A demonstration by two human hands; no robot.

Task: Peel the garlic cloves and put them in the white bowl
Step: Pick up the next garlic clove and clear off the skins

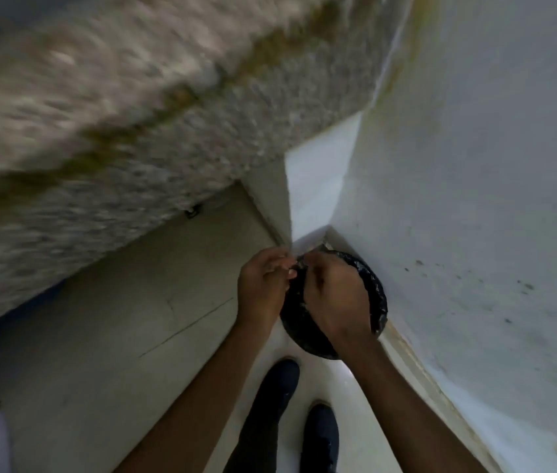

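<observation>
You stand over the bin (377, 298), left hand (261, 291) and right hand (335, 302) together above it, fingers pinched on what looks like a clove (291, 268), likely so skins drop in; bowl unseen.

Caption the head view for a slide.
Left hand and right hand, fingers curled, meet above the black-lined bin.
</observation>
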